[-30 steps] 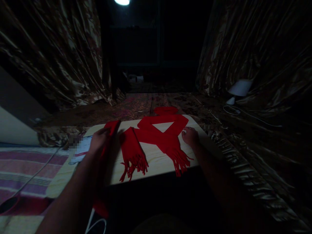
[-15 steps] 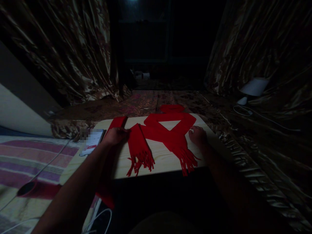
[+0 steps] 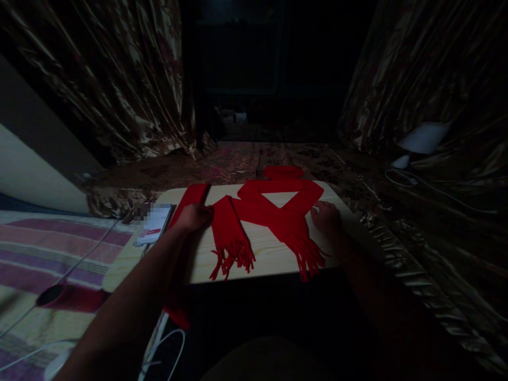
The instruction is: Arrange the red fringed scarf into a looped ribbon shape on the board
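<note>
A red fringed scarf point(image 3: 260, 211) lies on a pale wooden table, looped and crossed around a triangular gap, its two tasselled ends pointing toward me. My left hand point(image 3: 194, 217) is closed at the left edge of the shorter fringed end, fingertips against the cloth. Under that wrist runs another strip of red cloth point(image 3: 194, 194), which hangs over the front edge; my forearm hides part of it. Just right of the crossed part, my right hand point(image 3: 327, 218) rests with loosely bent fingers and thumb slightly apart, holding nothing.
A phone point(image 3: 156, 225) lies on the left of the wooden table point(image 3: 234, 272). Left of it, a red cylindrical object point(image 3: 71, 297) and white cables lie on a striped bedspread point(image 3: 35, 254). A small white lamp point(image 3: 424, 138) stands at far right. Patterned curtains point(image 3: 130, 79) hang behind.
The view has shifted slightly, moving the whole scene a little right and up. The hands and scarf keep nearly the same places relative to each other.
</note>
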The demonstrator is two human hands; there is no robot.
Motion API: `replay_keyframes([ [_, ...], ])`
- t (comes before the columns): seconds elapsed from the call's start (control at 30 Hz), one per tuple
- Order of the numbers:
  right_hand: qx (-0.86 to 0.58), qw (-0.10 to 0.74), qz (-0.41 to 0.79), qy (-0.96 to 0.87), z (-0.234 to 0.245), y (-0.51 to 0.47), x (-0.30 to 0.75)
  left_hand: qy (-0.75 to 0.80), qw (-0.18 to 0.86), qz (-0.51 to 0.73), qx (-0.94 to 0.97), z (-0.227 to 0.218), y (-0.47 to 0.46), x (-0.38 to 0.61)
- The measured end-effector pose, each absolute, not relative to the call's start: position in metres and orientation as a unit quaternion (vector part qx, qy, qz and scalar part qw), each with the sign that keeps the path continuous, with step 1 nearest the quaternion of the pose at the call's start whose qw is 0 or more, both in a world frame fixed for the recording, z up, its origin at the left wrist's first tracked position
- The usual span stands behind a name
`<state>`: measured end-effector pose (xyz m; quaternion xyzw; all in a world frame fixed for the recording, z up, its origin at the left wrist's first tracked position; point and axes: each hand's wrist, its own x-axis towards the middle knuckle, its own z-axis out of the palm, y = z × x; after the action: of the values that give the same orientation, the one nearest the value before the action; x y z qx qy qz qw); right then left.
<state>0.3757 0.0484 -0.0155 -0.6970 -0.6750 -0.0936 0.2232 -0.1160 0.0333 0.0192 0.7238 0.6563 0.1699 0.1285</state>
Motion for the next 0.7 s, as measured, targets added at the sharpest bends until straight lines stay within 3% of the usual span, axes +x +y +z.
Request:
replay_keyframes([
  [0.4, -0.696, 0.217, -0.102, -0.676, -0.015, 0.048, 0.376, 0.643, -0.007, 0.139, 0.753, 0.017, 0.023, -0.103],
  [0.57, -0.692, 0.216, -0.101, -0.681, -0.016, 0.049, 0.377, 0.641, 0.007, 0.153, 0.752, 0.015, 0.023, -0.101],
  [0.7, -0.690, 0.216, -0.103, -0.683, -0.014, 0.048, 0.376, 0.660, 0.083, 0.231, 0.710, 0.015, 0.024, -0.105],
])
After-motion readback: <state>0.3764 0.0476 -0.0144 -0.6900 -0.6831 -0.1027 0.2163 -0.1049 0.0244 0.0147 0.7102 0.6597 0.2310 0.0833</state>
